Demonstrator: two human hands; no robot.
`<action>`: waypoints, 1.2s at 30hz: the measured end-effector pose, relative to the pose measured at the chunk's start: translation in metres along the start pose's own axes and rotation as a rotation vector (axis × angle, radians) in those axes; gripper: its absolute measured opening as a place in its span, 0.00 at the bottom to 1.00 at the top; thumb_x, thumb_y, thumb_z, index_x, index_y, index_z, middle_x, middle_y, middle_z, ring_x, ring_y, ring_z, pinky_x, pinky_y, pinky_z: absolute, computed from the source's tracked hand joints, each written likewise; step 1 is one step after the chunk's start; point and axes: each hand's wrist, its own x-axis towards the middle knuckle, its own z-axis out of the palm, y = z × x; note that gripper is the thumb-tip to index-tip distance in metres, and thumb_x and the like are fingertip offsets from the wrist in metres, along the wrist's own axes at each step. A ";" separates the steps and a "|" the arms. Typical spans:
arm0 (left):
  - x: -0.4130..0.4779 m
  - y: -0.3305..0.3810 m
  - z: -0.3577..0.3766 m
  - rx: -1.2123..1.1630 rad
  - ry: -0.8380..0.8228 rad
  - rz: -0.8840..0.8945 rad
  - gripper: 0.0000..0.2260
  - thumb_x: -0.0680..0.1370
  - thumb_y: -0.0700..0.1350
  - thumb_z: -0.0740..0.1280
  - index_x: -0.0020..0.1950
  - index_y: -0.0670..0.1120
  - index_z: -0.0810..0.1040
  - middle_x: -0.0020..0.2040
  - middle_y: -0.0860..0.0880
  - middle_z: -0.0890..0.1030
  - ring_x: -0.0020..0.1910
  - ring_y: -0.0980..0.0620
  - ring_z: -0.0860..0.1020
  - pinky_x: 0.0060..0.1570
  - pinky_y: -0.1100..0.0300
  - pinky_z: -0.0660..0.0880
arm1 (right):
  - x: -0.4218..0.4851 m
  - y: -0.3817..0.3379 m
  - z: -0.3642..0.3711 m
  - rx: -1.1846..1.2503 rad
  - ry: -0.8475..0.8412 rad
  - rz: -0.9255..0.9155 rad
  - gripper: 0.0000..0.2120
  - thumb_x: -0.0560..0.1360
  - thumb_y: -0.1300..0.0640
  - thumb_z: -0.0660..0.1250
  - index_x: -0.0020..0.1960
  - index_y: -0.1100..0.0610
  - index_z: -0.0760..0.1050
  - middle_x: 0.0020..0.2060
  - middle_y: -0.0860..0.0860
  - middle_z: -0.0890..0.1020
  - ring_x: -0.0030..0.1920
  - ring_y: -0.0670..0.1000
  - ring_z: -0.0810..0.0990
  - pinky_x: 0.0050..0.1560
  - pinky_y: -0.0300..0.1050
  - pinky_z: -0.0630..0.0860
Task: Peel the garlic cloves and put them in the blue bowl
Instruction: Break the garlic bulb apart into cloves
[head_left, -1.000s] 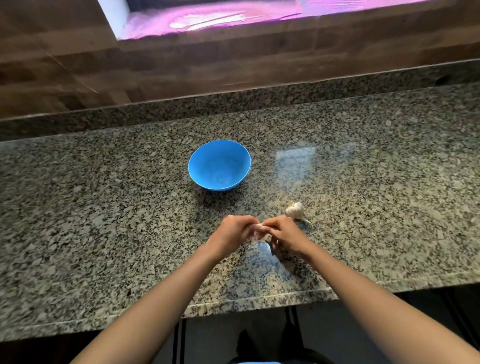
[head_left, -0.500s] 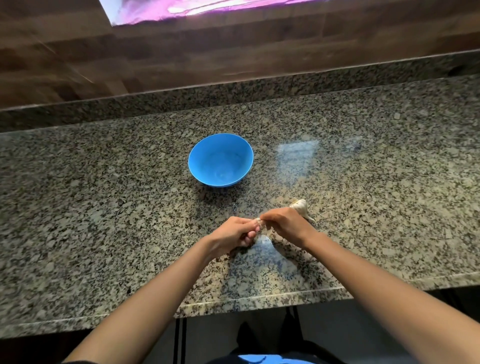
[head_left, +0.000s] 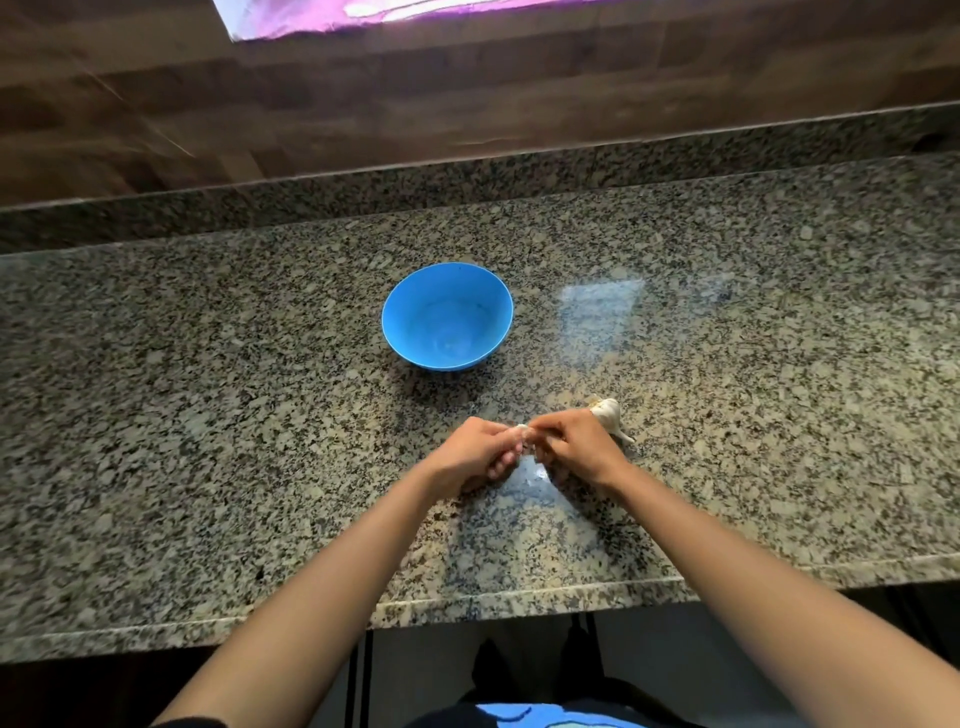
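Together, left hand (head_left: 470, 453), right hand (head_left: 577, 446), pinching clove (head_left: 521, 429)

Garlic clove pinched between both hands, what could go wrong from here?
The garlic clove, pinched between left hand and right hand, could slip and roll toward the near counter edge. The right hand sits close to the garlic bulb and might knock it.
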 end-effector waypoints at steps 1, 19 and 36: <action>-0.001 0.003 -0.003 -0.146 -0.076 -0.093 0.09 0.80 0.44 0.61 0.43 0.42 0.77 0.30 0.53 0.72 0.28 0.59 0.68 0.28 0.70 0.65 | 0.001 -0.001 -0.002 -0.094 0.013 -0.028 0.10 0.75 0.63 0.65 0.56 0.61 0.79 0.44 0.53 0.83 0.36 0.40 0.76 0.43 0.33 0.74; -0.006 0.001 0.009 0.108 0.291 0.220 0.09 0.78 0.37 0.63 0.46 0.36 0.82 0.36 0.41 0.82 0.31 0.52 0.78 0.31 0.64 0.76 | -0.010 -0.005 0.009 0.642 -0.079 0.192 0.09 0.76 0.62 0.63 0.54 0.62 0.77 0.38 0.53 0.83 0.26 0.46 0.76 0.22 0.33 0.70; -0.005 -0.002 0.004 0.834 0.317 0.351 0.15 0.77 0.43 0.63 0.32 0.39 0.73 0.27 0.46 0.74 0.25 0.53 0.66 0.28 0.59 0.64 | -0.004 -0.003 0.015 0.378 0.034 0.191 0.08 0.77 0.61 0.62 0.42 0.60 0.78 0.28 0.49 0.76 0.24 0.43 0.73 0.29 0.35 0.74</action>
